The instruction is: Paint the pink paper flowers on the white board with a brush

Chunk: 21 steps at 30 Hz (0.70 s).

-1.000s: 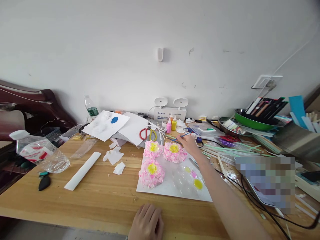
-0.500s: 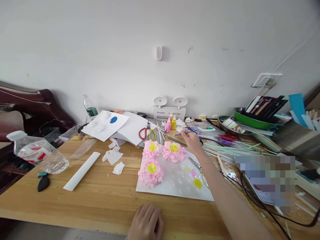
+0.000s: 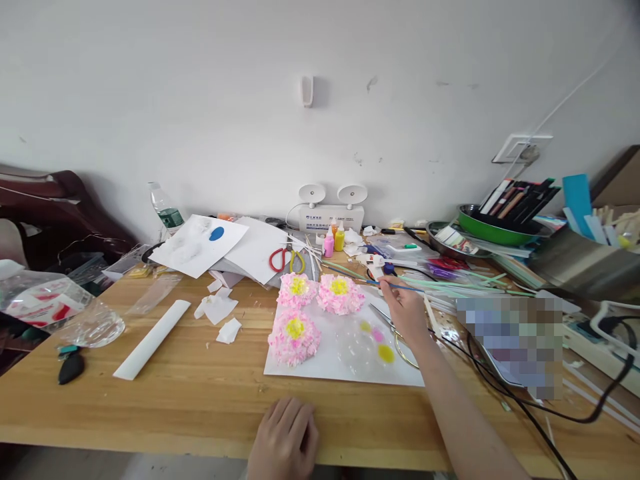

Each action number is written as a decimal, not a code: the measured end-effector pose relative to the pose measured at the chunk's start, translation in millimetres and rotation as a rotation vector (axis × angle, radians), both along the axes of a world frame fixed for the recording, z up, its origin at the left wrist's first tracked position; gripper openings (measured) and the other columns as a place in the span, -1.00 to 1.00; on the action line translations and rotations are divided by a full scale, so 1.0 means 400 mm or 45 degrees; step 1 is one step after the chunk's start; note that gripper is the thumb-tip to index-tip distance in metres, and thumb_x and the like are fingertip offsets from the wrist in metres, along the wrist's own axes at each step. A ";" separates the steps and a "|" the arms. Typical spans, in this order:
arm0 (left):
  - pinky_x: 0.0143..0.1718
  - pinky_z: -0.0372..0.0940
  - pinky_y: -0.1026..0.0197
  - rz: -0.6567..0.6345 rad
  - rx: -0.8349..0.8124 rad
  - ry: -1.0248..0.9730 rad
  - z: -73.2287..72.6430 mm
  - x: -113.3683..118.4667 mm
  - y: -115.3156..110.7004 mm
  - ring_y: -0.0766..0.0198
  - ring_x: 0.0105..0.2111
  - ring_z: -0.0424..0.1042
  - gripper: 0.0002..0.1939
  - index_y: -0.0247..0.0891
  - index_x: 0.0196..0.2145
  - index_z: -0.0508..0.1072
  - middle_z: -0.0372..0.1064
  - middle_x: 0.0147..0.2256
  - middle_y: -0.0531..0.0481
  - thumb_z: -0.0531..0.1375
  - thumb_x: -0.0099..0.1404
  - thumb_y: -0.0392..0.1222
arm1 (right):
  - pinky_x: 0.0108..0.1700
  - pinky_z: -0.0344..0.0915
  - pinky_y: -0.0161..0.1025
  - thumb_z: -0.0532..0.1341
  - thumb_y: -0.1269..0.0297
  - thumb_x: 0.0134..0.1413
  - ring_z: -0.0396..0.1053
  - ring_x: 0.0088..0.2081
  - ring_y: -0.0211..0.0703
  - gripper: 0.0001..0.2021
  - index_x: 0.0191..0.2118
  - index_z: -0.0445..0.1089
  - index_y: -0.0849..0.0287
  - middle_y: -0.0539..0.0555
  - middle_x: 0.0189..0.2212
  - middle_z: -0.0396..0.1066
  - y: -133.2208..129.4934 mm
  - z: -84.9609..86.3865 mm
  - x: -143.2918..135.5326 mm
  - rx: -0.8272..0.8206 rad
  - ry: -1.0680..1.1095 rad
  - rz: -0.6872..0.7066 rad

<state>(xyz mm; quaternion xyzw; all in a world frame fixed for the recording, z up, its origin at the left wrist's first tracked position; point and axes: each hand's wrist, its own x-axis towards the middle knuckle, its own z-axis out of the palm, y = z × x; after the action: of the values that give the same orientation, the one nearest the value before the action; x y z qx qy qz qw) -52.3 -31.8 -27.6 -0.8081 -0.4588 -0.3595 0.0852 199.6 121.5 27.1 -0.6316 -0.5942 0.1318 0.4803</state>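
My right hand [image 3: 404, 308] pinches a thin blue paintbrush [image 3: 411, 288] above the right part of a white paper sheet [image 3: 325, 377]. Three fluffy pink flowers with yellow centres stand on the sheet's left side, the nearest flower [image 3: 294, 339] in front. To their right lies a clear plastic film with yellow paint [image 3: 385, 353] and pink paint [image 3: 377, 335] on it. Scissors [image 3: 400, 337] lie under my right hand and wrist, partly hidden. By the table's front edge rests my left hand [image 3: 285, 437], fingers curled in and no object visible in it.
Pink [image 3: 328, 244] and yellow paint bottles [image 3: 339, 239] stand at the back, near a white glue gun [image 3: 373, 263]. Red-and-yellow-handled scissors [image 3: 287, 257] lie left of them. A rolled paper [image 3: 153, 340] and a water bottle [image 3: 65, 313] are leftward. Cables [image 3: 525, 410] cross the right side.
My right hand has drawn back toward me and slightly right with the blue paintbrush, uncovering the glue gun. The view has shifted slightly. My left hand stays by the table edge.
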 end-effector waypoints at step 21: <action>-0.34 0.25 0.21 0.007 -0.011 -0.005 0.009 0.003 -0.001 0.29 -0.44 0.34 -0.83 -0.24 -0.32 0.32 0.35 -0.48 0.04 0.03 0.21 -0.45 | -0.39 0.19 -0.23 0.06 0.00 0.08 0.32 -0.50 -0.16 -0.62 -0.36 0.45 0.20 0.10 -0.45 0.49 -0.015 -0.047 0.032 0.043 0.160 -0.052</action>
<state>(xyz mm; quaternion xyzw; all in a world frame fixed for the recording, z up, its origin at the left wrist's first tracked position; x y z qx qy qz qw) -51.0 -32.3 -24.1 -0.8064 -0.4628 -0.3590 0.0818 212.3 115.5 8.3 -0.6258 -0.5521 0.1512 0.5298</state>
